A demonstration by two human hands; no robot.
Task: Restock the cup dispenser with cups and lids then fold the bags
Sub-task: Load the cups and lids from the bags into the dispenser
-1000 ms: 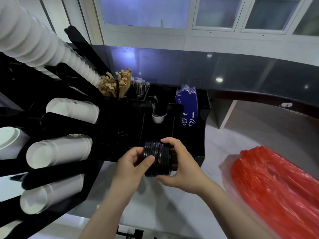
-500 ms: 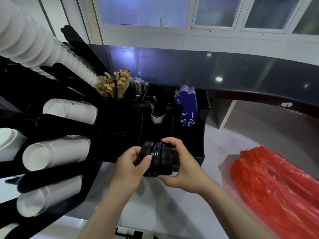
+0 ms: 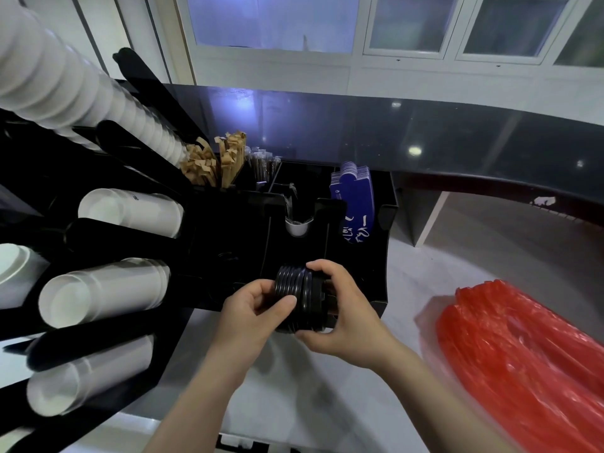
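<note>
A short stack of black lids (image 3: 299, 297) lies on its side in front of the black dispenser (image 3: 228, 237), at the mouth of its lower compartment. My left hand (image 3: 253, 317) grips the stack's left end, thumb over the top. My right hand (image 3: 343, 313) curls round its right end. White cup stacks (image 3: 101, 289) fill the slanted slots at the left, and a long cup stack (image 3: 75, 83) runs up to the top left corner.
Brown stirrers (image 3: 212, 161), wrapped straws (image 3: 261, 165) and blue sleeves (image 3: 354, 201) sit in the dispenser's back bins. A red plastic bag (image 3: 523, 364) lies on the white counter (image 3: 294, 393) at the right. A dark glossy ledge (image 3: 425, 135) runs behind.
Both hands have kept their hold on the lid stack and shifted it only slightly at the dispenser's opening. The view has drifted a little.
</note>
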